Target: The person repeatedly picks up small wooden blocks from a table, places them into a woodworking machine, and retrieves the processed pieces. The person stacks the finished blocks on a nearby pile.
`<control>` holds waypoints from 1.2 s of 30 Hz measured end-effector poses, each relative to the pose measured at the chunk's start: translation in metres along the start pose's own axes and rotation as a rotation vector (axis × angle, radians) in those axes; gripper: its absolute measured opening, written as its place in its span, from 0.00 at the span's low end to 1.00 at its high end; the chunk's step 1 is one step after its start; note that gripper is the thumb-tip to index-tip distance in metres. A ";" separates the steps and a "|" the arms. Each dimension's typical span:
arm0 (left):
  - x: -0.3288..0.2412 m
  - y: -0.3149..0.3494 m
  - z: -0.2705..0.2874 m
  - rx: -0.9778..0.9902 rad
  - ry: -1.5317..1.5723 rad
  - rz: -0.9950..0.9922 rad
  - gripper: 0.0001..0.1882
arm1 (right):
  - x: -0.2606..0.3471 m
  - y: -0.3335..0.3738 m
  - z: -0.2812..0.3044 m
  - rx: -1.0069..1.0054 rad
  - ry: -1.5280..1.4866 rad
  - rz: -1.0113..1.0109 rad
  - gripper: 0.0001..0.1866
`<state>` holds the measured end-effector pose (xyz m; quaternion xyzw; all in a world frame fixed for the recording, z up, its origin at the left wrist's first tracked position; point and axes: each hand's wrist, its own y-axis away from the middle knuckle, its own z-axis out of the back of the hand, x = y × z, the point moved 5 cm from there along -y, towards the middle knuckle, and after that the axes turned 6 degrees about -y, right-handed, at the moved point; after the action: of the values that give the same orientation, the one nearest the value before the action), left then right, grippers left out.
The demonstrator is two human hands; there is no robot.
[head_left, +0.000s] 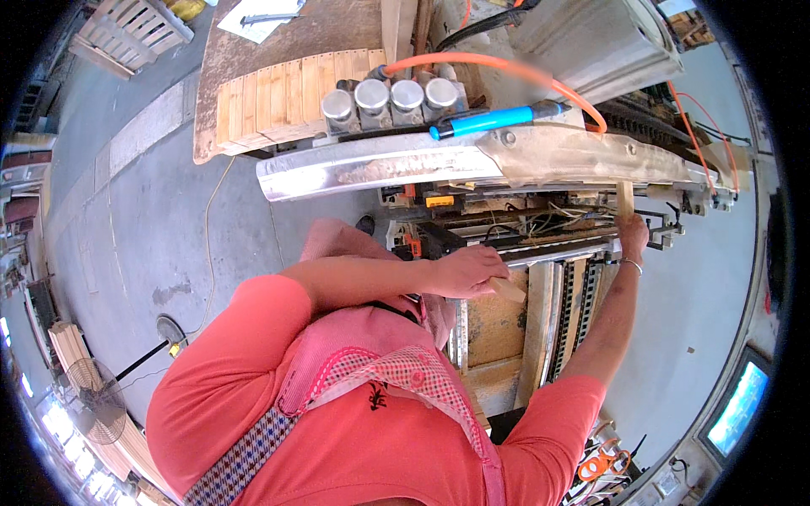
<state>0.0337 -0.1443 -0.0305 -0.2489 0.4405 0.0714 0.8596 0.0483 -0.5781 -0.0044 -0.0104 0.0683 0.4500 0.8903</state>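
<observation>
My left hand is closed round a short wooden piece in front of my body. The pale end of that piece sticks out past my fingers to the right. Farther right, my right hand grips a wooden strip that stands out from the fingers toward the machine's metal beam. The strip's far end meets the beam's near edge; whether it goes underneath I cannot tell. Below both hands lies the machine bed, with a wooden board and dark toothed chains.
Light wooden blocks are lined up on a brown table at the far left. A blue pen lies on the beam beside several round metal knobs. An orange hose arches over it. A standing fan and a lit screen flank me.
</observation>
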 end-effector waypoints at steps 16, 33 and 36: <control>-0.003 -0.002 0.003 -0.017 -0.047 -0.012 0.19 | 0.012 -0.005 0.011 -0.006 -0.048 0.115 0.27; -0.009 -0.007 0.010 0.027 0.011 0.014 0.20 | 0.006 -0.010 -0.006 0.010 -0.045 0.110 0.27; -0.005 -0.007 0.004 0.021 0.014 0.015 0.21 | -0.001 -0.007 -0.002 -0.012 -0.194 0.041 0.24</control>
<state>0.0363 -0.1476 -0.0220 -0.2372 0.4489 0.0715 0.8586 0.0532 -0.5827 -0.0064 0.0292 -0.0207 0.4673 0.8834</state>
